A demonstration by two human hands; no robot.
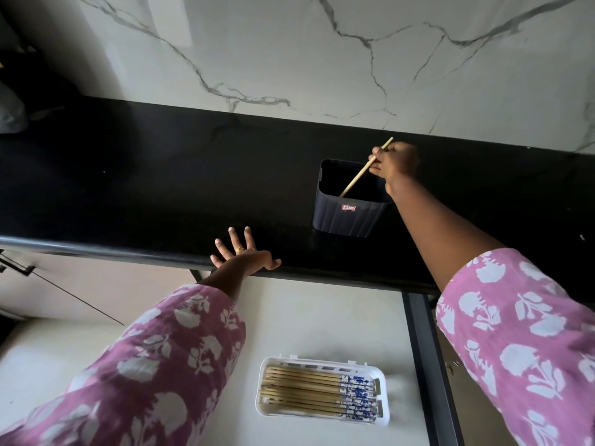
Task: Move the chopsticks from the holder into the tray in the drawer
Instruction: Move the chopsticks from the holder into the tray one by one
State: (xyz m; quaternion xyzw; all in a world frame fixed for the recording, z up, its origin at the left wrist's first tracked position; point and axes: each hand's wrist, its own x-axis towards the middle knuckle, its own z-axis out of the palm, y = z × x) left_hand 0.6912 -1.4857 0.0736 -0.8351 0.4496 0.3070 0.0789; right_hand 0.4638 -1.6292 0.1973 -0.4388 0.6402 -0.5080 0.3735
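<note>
Setting: a dark table (145, 188) runs across the middle of the frame, with a white veined wall (322, 59) above it and an open pale drawer (322, 317) below it.
Holder: a dark, ribbed, square-mouthed holder (347, 217) stands on the table, right of centre.
Right hand: the right hand (394, 164) is at the holder's upper right rim and pinches one chopstick (357, 178) between thumb and fingers.
Chopstick axis: it slants from lower left, with its tip down inside the holder, to upper right, where its end pokes out past the hand.
Left hand: the left hand (243, 255) lies flat with fingers spread on the table's front edge, left of the holder, and holds nothing.
Tray: a white tray (322, 420) sits in the drawer at lower centre, holding a row of chopsticks (306, 391) lying left to right, blue-patterned ends to the right.
Key relation: the tray lies well below the right hand and a little to its left, so the slanted stick would likely need turning level to match the row.
Holder contents: its inside is dark, so possibly nothing else remains.
</note>
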